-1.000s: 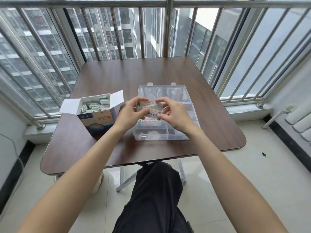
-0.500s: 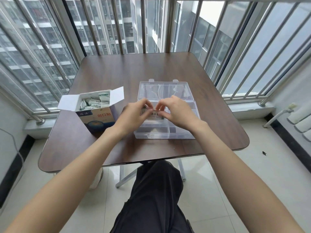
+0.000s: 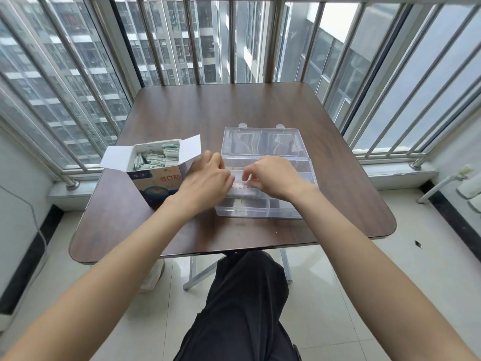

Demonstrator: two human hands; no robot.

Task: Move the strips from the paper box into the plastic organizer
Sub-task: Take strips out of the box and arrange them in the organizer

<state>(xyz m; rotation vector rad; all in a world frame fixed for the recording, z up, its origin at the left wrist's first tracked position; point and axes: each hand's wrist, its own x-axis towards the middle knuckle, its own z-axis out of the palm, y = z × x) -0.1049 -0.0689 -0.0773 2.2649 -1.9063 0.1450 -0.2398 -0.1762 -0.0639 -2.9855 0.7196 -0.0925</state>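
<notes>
Lying white with red print, strips [image 3: 240, 188] fill the clear organizer [image 3: 263, 142].

A dark wood-grain table [image 3: 182, 110] with a smooth, faintly glossy top is seen. The organizer [image 3: 260, 139] is made of clear, shiny plastic. The box [image 3: 161, 182] near the table's left edge is of printed cardboard; paper-wrapped strips [image 3: 156, 158] are held in it. Glossy floor tiles [image 3: 364, 269] and metal railings [image 3: 234, 35] are shown.

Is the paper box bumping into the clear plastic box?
Cannot tell. In the head view the left hand covers the spot between the paper box and the plastic organizer, so neither a gap nor contact shows.
</notes>
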